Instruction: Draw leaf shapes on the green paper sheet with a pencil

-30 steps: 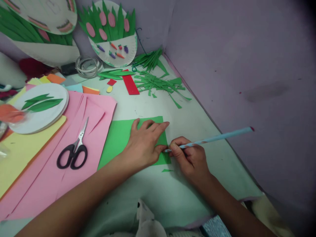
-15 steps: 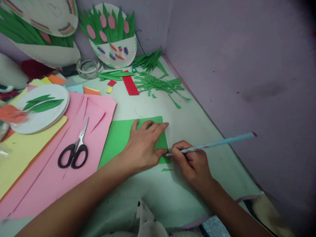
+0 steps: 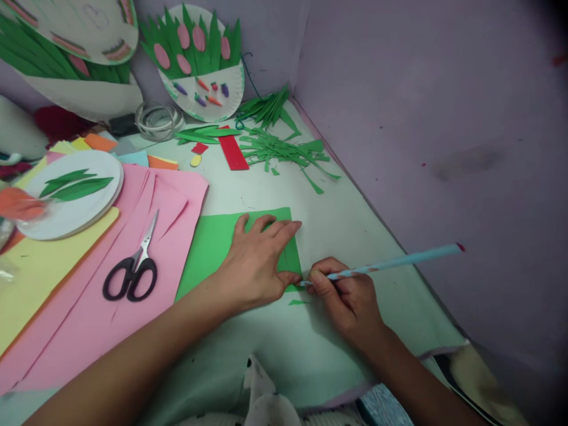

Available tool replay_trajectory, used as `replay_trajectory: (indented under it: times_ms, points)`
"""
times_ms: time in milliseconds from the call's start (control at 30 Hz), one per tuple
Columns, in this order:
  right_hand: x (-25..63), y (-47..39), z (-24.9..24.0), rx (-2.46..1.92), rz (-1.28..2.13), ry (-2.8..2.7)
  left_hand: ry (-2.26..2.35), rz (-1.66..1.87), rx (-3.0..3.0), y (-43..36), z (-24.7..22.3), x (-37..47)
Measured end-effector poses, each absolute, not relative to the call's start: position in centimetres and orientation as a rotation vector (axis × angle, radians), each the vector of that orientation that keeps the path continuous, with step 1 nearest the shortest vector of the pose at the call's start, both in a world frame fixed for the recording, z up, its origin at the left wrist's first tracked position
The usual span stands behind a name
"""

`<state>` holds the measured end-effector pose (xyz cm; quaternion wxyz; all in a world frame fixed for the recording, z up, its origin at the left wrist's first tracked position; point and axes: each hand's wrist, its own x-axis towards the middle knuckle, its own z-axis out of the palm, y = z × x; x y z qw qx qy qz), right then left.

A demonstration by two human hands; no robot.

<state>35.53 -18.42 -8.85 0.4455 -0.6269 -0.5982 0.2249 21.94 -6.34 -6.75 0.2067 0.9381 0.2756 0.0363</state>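
The left hand (image 3: pixel 255 263) lies palm down over a bright green rectangular sheet of paper (image 3: pixel 202 248), its fingers spread and slightly arched, the thumb reaching to the sheet's right edge. The right hand (image 3: pixel 348 296) grips a long light-blue pencil (image 3: pixel 399 260) with a dark red end — its fingers are pinched narrow around the shaft near the tip. The tip is at the right edge of the green sheet, close to its near corner and just beside the left thumb; the pencil slants up and away to the right.

The green sheet lies flat on the pale green covered table (image 3: pixel 355 219), close to the large pink paper sheets (image 3: pixel 155 236) on its left. A small green paper scrap (image 3: pixel 298 302) lies just below its near edge. On the pink paper rest scissors with black handles and metal blades (image 3: pixel 141 260), the blades pointing away from the person. Farther left, white round plates (image 3: pixel 82 207) are stacked, with green leaf-shaped paper cutouts (image 3: pixel 84 188) on the top one. Beyond the green sheet lie a red paper strip (image 3: pixel 234 152) and a loose heap of thin green paper strips (image 3: pixel 288 148) — and behind them, a decorated white paper plate (image 3: pixel 208 100) leans against the purple wall (image 3: pixel 377 89).
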Motion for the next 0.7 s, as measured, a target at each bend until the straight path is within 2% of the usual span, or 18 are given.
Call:
replay_trajectory:
  times_ms: [533, 700]
  points:
    - [35.71, -18.85, -8.73, -1.569, 0.606, -1.456, 0.764, 0.074, 2.606, -6.46, -6.64, 21.88]
    - [36.08, -18.8, -9.14, -1.506, 0.773, -1.252, 0.755, 0.091, 2.612, -6.48, -6.75, 21.86]
